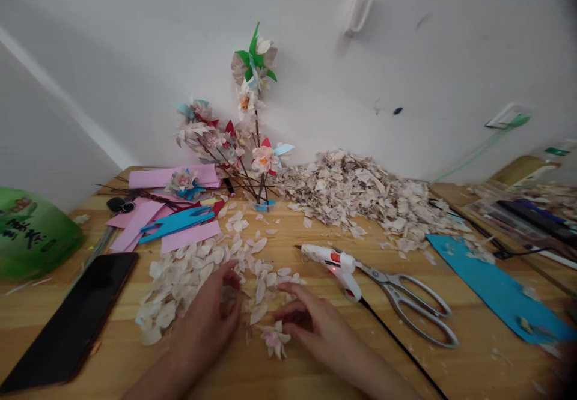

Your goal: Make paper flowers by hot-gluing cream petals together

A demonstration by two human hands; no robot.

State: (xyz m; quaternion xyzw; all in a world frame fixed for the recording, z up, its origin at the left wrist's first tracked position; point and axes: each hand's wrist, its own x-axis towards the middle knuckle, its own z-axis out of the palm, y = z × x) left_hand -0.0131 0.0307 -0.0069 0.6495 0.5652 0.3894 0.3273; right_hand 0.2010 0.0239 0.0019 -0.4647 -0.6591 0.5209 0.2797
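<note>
My left hand (211, 310) rests at the right edge of a spread of pale dried petals (175, 286), its fingers curved and the thumb apart from them. I see nothing held in it. Across a small gap, my right hand (315, 322) hovers low with bent, separated fingers. Just below its fingertips is a small petal flower (276, 340) with a pinkish centre; whether the thumb touches it I cannot tell. A few loose petals (259, 312) lie between both hands. Right of them sits a white glue gun (336, 262) with a red light, beside metal scissors (401, 292).
Flowered twigs (265, 158) stand at the back, next to a large heap of dried petals (356, 190). Pink paper (189, 238) and blue paper strips (180, 223) lie left, near a black phone (72, 322) and green package (36, 235). A blue sheet (491, 286) lies right.
</note>
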